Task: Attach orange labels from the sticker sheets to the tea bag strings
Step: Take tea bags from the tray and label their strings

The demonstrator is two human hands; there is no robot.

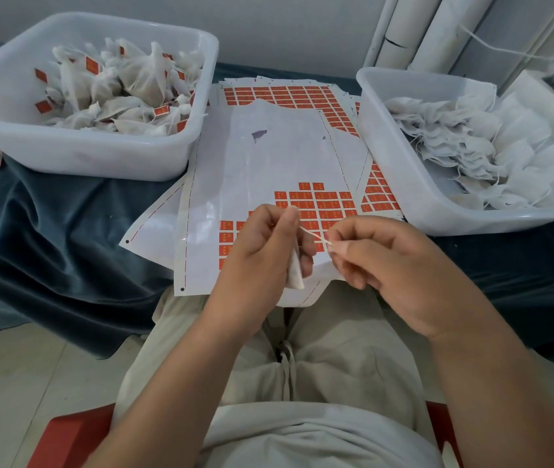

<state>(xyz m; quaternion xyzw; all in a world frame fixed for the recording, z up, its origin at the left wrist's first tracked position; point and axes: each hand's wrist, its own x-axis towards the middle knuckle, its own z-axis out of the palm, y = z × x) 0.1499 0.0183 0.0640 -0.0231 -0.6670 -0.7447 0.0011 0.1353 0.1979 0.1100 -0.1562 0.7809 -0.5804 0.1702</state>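
Note:
My left hand grips a white tea bag that hangs down from its fingers. A thin string runs taut from that hand to my right hand, which pinches the string's end between thumb and fingertips. Both hands hover over the near edge of a white sticker sheet with rows of orange labels. More sheets lie stacked beneath it.
A white tub at the left holds tea bags with orange labels. Another white tub at the right holds unlabeled bags. Dark blue cloth covers the low table. White tubes stand at the back right.

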